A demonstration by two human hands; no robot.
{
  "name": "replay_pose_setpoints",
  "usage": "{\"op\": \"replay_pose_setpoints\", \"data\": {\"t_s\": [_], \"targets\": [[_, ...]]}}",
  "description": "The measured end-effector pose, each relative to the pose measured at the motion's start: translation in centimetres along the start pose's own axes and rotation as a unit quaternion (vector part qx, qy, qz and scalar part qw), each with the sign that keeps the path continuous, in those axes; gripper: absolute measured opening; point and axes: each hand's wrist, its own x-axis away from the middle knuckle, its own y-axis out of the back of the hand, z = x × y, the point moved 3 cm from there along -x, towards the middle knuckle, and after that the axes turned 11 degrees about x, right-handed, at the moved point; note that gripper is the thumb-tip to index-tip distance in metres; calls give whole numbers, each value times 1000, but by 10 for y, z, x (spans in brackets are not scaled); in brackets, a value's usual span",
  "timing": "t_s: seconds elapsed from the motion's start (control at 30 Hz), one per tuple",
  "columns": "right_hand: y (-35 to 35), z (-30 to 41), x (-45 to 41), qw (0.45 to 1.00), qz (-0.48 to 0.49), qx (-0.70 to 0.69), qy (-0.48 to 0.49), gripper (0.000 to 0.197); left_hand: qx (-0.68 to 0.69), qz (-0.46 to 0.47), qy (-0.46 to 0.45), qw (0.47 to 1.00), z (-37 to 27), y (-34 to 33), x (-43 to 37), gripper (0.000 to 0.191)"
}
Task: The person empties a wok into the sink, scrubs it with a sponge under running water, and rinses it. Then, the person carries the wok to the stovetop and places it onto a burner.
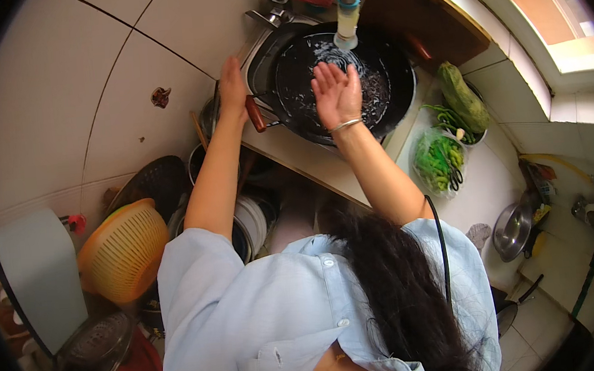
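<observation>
A large black wok (299, 116) sits in the sink with rippling water in it. My right hand (338, 94) is over the water, palm up and fingers extended, holding nothing; a metal bangle (346, 125) circles that wrist. Above it hangs the faucet's pale nozzle (346, 25). My left hand (234, 87) is raised with straight fingers at the wok's left side, right beside the reddish wooden handle (255, 114). Whether it touches the handle is hard to tell.
Right of the sink lie a green gourd (463, 98), green peppers (447, 116) and a plastic bag of green vegetables (437, 160) with scissors (454, 176). A wooden board (420, 15) leans behind. At left stands a yellow colander (125, 251). A metal bowl (513, 231) rests far right.
</observation>
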Motion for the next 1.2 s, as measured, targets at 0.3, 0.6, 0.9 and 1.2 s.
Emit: {"op": "replay_pose_setpoints", "data": {"t_s": [0.3,0.6,0.9,1.2], "targets": [[76,183,-48,500,-232,675,491,29,-110,-66,82,988,45,30,30,46],[83,202,-79,320,-94,934,127,44,44,-95,162,981,72,25,23,28],[131,217,-134,347,-36,922,170,53,124,-125,254,951,72,12,50,33],[142,215,-135,258,53,873,411,18,167,-133,180,960,46,11,83,31]]}}
